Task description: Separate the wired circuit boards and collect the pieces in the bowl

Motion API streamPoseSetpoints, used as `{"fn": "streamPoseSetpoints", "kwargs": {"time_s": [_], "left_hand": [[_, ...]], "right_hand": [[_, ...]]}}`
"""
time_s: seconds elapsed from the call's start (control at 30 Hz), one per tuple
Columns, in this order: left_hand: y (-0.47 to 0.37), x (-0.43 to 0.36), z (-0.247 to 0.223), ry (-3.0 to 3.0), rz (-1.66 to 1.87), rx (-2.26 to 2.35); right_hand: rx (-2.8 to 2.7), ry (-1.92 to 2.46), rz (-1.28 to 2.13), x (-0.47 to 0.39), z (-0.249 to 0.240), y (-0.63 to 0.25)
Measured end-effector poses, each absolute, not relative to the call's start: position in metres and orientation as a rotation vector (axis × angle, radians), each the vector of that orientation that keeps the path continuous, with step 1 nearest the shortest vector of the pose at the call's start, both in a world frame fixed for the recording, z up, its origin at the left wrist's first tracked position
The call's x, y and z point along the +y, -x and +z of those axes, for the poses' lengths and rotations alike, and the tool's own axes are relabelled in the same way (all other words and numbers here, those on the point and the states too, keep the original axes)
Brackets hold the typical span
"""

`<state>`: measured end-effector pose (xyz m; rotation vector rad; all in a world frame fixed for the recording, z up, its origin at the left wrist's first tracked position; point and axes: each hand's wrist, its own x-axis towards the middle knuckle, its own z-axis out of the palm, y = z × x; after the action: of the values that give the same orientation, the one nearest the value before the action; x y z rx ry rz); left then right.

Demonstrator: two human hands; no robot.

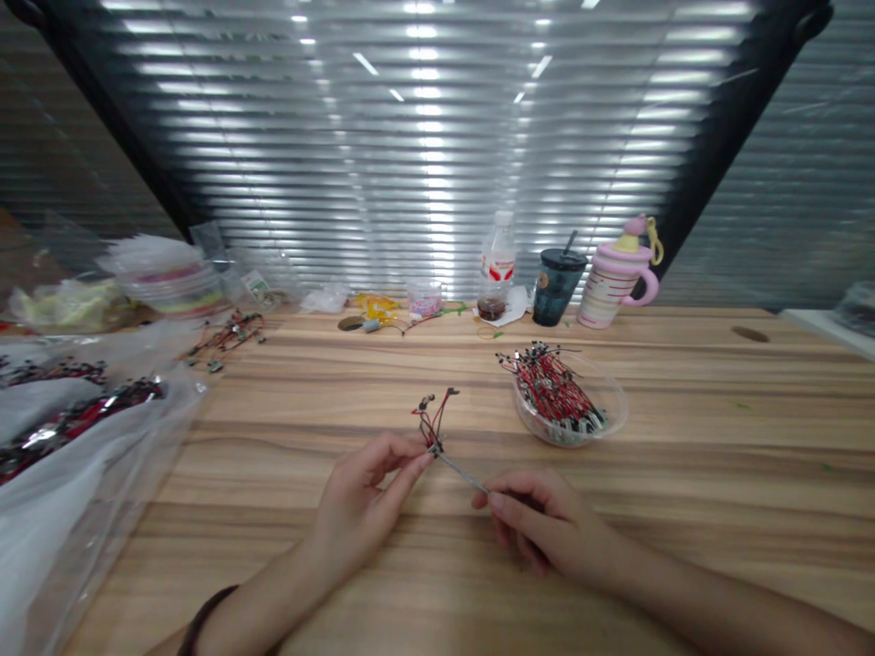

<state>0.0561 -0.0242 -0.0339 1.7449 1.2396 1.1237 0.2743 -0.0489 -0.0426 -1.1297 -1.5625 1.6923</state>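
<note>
My left hand pinches the base of a small bundle of red and black wires with dark connectors, its loose ends pointing up. From that base a thin grey strand runs down to the right. My right hand holds the strand's other end between thumb and fingers; whether it is a tool or a cable I cannot tell. Beyond my right hand, a clear oval tub holds many red and black wire assemblies.
Plastic bags of wire assemblies cover the table's left side. Loose wires lie behind them. Along the back stand a bottle, a dark cup and a pink mug. The wooden table has two round holes.
</note>
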Motion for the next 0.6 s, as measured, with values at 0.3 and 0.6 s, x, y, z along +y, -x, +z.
{"fn": "streamPoseSetpoints", "kwargs": {"time_s": [0.3,0.6], "left_hand": [[-0.048,-0.014,-0.025,-1.87,0.961,1.171],[-0.046,-0.012,-0.028,-1.787,0.869,1.066]], "right_hand": [[-1.577,1.109,1.72,-0.042,-0.043,-0.281],[-1.536,1.075,1.775,-0.038,-0.047,-0.285]]}}
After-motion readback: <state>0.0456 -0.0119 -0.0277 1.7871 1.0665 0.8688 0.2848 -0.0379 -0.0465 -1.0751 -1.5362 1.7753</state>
